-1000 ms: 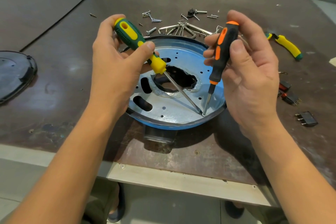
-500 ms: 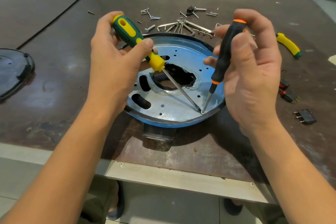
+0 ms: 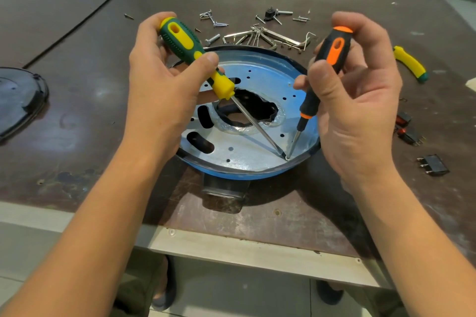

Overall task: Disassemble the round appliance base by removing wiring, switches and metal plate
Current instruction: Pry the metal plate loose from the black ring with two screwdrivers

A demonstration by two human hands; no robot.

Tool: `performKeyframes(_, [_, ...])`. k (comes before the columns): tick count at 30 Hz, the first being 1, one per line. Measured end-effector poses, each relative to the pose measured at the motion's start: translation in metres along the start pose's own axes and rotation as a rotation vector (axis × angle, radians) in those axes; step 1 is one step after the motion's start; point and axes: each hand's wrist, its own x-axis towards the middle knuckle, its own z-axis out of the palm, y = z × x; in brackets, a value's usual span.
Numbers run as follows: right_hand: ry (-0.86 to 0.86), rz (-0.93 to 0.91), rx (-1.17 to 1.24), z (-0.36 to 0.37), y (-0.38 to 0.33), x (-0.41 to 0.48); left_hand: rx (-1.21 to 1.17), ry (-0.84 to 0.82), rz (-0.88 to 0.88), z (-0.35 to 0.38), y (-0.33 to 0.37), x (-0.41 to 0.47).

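Head view, one bench point(image 3: 90, 98).
Base point(image 3: 231, 175): round, blue-rimmed, between the hands, near the bench's front edge.
Plate point(image 3: 244, 152): metal, holed, seated in the base.
Left hand point(image 3: 164, 85): gripping green screwdriver point(image 3: 185, 44), shaft slanting down to the plate's near-right edge.
Right hand point(image 3: 360, 110): pinching orange screwdriver point(image 3: 332, 54) between thumb and fingers, near upright, tip just beside the green one's tip.
Hex keys point(image 3: 260, 36) and screws point(image 3: 213, 19): loose, beyond the hands.
Switches point(image 3: 409, 134): three, right of the right hand.
Yellow handle point(image 3: 409, 63): beyond and right of the right hand.
Black cover point(image 3: 18, 100): well left of the left hand.
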Motion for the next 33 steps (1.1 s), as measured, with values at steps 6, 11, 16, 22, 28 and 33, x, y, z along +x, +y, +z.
performKeyframes(6, [-0.016,0.020,0.033,-0.0067,0.0035,-0.0010,-0.004,0.005,-0.006,0.0015,-0.0001,0.0002])
performKeyframes(11, [0.020,0.031,0.043,-0.0026,0.0007,0.0003,0.003,0.004,-0.001,0.0006,-0.0005,0.0004])
performKeyframes(16, [0.012,0.041,0.047,-0.0046,0.0019,0.0002,0.001,0.006,-0.002,0.0010,-0.0008,0.0004])
performKeyframes(22, [0.070,0.067,0.125,-0.0036,0.0021,0.0022,0.012,0.013,0.001,0.0012,-0.0003,-0.0003])
performKeyframes(28, [0.030,0.029,0.104,-0.0056,0.0056,0.0010,-0.007,0.013,0.002,0.0016,-0.0008,0.0011])
performKeyframes(33, [0.064,0.034,0.127,-0.0022,0.0027,0.0011,-0.005,0.005,0.002,0.0009,-0.0018,0.0012])
